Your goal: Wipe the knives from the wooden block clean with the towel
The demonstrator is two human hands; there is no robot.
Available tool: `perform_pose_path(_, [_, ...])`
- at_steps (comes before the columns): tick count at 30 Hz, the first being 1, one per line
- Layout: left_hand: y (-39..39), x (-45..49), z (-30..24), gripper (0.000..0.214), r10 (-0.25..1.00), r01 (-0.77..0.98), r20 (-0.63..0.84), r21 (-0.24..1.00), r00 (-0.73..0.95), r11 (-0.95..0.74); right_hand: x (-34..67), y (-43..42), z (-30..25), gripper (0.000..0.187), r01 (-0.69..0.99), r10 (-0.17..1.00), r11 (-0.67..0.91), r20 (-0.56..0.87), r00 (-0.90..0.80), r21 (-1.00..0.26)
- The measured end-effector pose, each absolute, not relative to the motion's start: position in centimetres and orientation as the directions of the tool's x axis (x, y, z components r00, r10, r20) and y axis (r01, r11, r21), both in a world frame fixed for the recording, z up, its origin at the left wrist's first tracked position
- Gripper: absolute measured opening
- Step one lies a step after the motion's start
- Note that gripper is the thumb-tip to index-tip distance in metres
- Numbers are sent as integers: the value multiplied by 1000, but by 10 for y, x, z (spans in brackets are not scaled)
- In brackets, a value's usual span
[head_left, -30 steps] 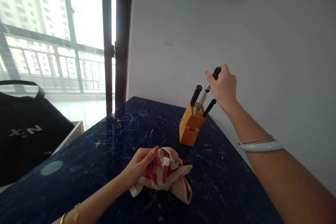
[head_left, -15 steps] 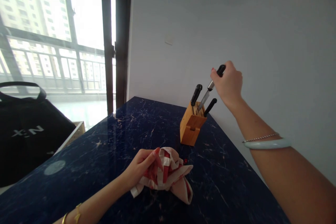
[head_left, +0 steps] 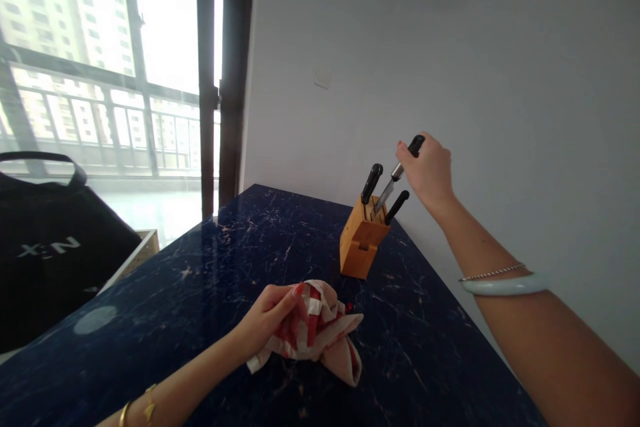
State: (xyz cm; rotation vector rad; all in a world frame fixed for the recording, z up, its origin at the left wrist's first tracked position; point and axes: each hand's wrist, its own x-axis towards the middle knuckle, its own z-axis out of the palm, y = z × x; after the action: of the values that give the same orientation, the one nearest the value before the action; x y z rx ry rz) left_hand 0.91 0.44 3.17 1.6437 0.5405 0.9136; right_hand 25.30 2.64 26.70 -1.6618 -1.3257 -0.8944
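My right hand (head_left: 429, 167) is closed around the black handle of a knife (head_left: 384, 196), whose blade is partly inside a slot of the wooden knife block (head_left: 361, 240). The block stands on the dark blue marbled table (head_left: 200, 293). Two other black-handled knives, one on the left (head_left: 372, 183) and one on the right (head_left: 398, 207), sit in the block on either side of the held one. My left hand (head_left: 270, 317) grips a crumpled red and white cloth (head_left: 320, 327) in front of the block, its thumb on top.
A black bag (head_left: 55, 260) with white lettering stands left of the table, beside a light-coloured box edge (head_left: 133, 257). The grey wall (head_left: 440, 47) rises behind and along the right edge of the table. A dark-framed glass door (head_left: 210, 80) is at the left.
My right hand has moved down and slightly left, and the knife's blade sits deeper in the block. The left hand still grips the cloth. The view has shifted slightly.
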Motion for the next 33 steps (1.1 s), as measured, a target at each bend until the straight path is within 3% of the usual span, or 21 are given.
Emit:
perform_pose_path(13, [1,9,39,41,716,-139,340,935,610,-327,258,22,268,25,988,348,-16,925,150,-154])
perform_pose_path(20, [-3,10,45,43,690,-142,305,948,657,-284,248,25,272,25,993,409,-12,906,109,-114])
perform_pose_path(26, [2,10,37,48,714,-116,298,949,633,-293,255,10,307,25,991,248,-72,961,124,-110])
perform_pose_path(33, [1,9,40,50,715,-110,266,960,647,-258,270,5,314,22,988,167,-91,976,141,-127])
